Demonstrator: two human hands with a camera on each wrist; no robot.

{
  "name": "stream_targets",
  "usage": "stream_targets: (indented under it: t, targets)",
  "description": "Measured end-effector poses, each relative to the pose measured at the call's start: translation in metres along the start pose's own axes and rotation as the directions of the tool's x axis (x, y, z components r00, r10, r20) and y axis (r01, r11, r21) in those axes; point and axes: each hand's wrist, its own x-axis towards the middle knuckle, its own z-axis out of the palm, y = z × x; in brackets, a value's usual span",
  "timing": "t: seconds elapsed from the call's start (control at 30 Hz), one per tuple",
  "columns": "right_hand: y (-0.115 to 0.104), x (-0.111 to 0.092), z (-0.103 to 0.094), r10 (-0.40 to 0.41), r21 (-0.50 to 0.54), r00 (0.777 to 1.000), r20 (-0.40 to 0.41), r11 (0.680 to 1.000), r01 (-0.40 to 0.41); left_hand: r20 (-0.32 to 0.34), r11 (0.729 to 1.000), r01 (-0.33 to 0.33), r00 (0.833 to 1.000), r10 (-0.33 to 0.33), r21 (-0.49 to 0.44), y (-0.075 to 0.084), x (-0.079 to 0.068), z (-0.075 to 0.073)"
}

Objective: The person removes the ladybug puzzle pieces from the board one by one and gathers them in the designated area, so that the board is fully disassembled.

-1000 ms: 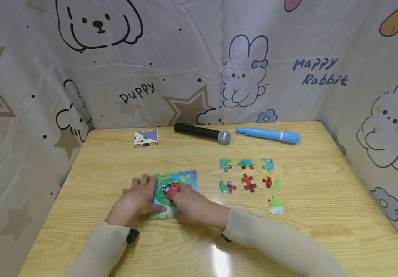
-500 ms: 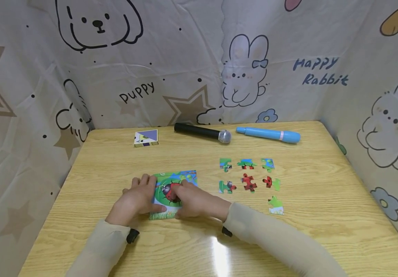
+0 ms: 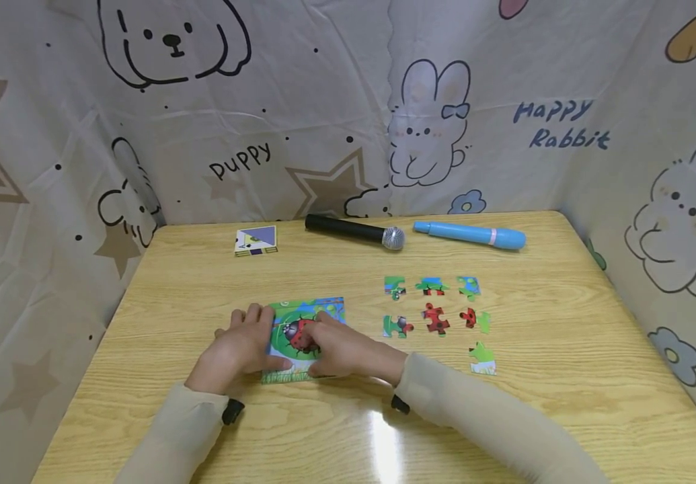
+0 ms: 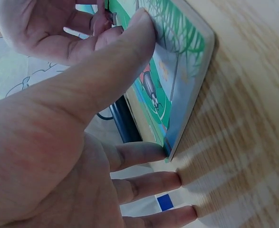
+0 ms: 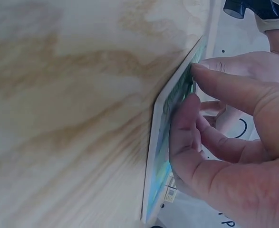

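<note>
A square puzzle board [image 3: 278,378] with a ladybug picture and a grass strip lies flat on the table. My left hand [image 3: 235,349] rests at its left edge. The left thumb [image 4: 141,28] lies across the grass strip, and the straight fingers [image 4: 149,185] reach down to the corner and the tabletop. My right hand [image 3: 344,346] is over the board's right half with bent fingers; its thumb and fingertips [image 5: 191,104] are close together on the board's surface. I cannot tell whether a piece is between them. The right hand hides part of the ladybug.
Several loose jigsaw pieces lie in rows right of the board, among them a red spotted piece [image 3: 435,319] and a green one [image 3: 482,358]. A black microphone [image 3: 348,230], a blue microphone [image 3: 469,235] and a small patterned box [image 3: 255,240] line the table's back.
My right hand has shifted slightly to the right over the board, uncovering more of the ladybug. The left hand, the board and the loose pieces stay in place.
</note>
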Motion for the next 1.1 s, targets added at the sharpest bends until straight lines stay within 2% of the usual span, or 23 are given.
stream_targets:
  t: [0.23, 0.4, 0.57, 0.73, 0.9, 1.1]
  targets:
    - [0.003, -0.009, -0.008, 0.004, -0.055, 1.0, -0.017, 0.998, -0.005, 0.004, 1.0, 0.0, 1.0, 0.0, -0.003, 0.001, 0.0, -0.001]
    - [0.014, -0.024, -0.019, -0.001, -0.074, 1.0, -0.009, 0.997, 0.001, 0.003, 1.0, -0.012, 1.0, 0.012, -0.014, 0.0, -0.001, 0.0]
    - [0.033, -0.046, -0.033, -0.053, -0.03, 0.999, -0.009, 0.998, 0.053, -0.001, 1.0, -0.022, 1.0, 0.022, -0.016, -0.002, -0.001, 0.0]
    - [0.05, -0.074, -0.045, -0.123, -0.081, 0.992, -0.028, 0.989, 0.12, 0.006, 1.0, -0.02, 1.0, 0.02, -0.019, -0.002, -0.001, -0.001]
    - [0.065, -0.103, -0.054, -0.097, -0.109, 0.995, -0.006, 0.989, 0.096, 0.02, 0.999, -0.024, 1.0, 0.024, -0.023, -0.003, -0.001, -0.002]
    - [0.082, -0.136, -0.06, -0.068, -0.083, 0.998, 0.006, 0.994, 0.068, 0.032, 0.999, -0.033, 0.999, 0.034, -0.026, -0.003, -0.001, -0.003]
